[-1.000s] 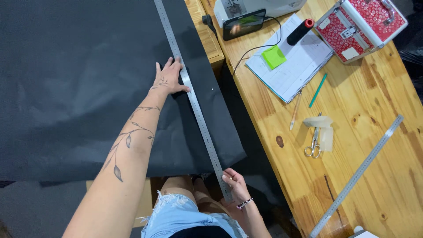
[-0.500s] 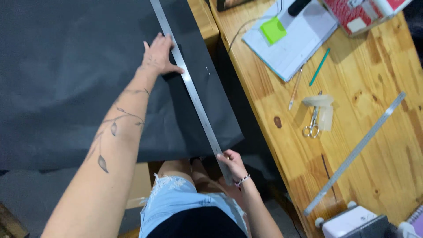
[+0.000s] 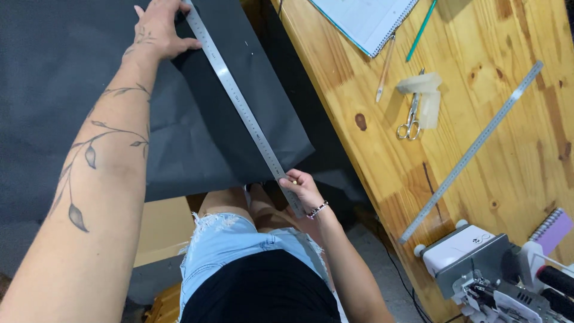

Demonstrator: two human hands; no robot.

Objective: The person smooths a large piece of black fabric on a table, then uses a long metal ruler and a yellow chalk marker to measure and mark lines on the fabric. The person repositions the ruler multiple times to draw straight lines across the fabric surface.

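A long steel ruler [image 3: 239,101] lies slantwise across a large sheet of black paper [image 3: 72,72]. My left hand [image 3: 158,30] presses flat on the ruler's far part, fingers spread. At the paper's near edge, my right hand [image 3: 302,188] is closed around a small pencil-like thing, its tip against the ruler's near end. The sheet's corner hangs over my lap.
A wooden table [image 3: 478,179] stands to the right, bearing a second steel ruler [image 3: 472,149], scissors [image 3: 409,119], a pale pencil [image 3: 384,69], a green pencil [image 3: 421,30], an open notebook [image 3: 365,21] and a white machine [image 3: 484,269].
The view has tilted down and nearer. My left hand now sits further up the frame on the ruler; my right hand stays at the ruler's near end.
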